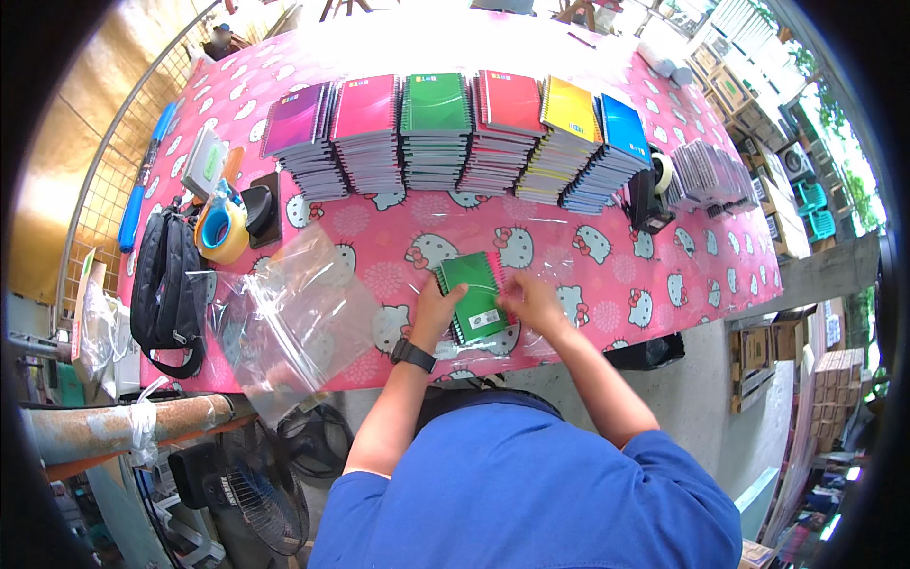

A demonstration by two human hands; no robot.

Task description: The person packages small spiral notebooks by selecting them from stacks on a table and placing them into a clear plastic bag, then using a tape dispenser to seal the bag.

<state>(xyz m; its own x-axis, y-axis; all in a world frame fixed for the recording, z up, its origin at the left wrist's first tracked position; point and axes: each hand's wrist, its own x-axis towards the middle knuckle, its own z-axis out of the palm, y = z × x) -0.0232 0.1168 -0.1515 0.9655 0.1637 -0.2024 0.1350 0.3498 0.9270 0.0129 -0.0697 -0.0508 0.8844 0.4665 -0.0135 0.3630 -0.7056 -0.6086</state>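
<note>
A green spiral notebook [466, 289] lies at a slant near the front of the table, a printed label on its lower part. Along its right side a pink spiral edge shows, seemingly from another notebook beneath. My left hand [437, 311], with a dark watch on the wrist, grips the notebook's left side, thumb on the cover. My right hand [533, 302] has its fingers closed at the right edge. Clear plastic shines around the notebook. Behind stand stacks of spiral notebooks: purple [294, 119], pink [365, 104], green [435, 102], red [513, 100], yellow [571, 107] and blue [623, 128].
Clear plastic bags [289, 318] lie left of my hands. Farther left are a black pouch [169, 289], tape rolls [222, 229] and a black holder [261, 211]. A tape dispenser [651, 194] and small plastic-wrapped stacks [711, 177] sit right. A fan [261, 493] stands below the table [365, 370].
</note>
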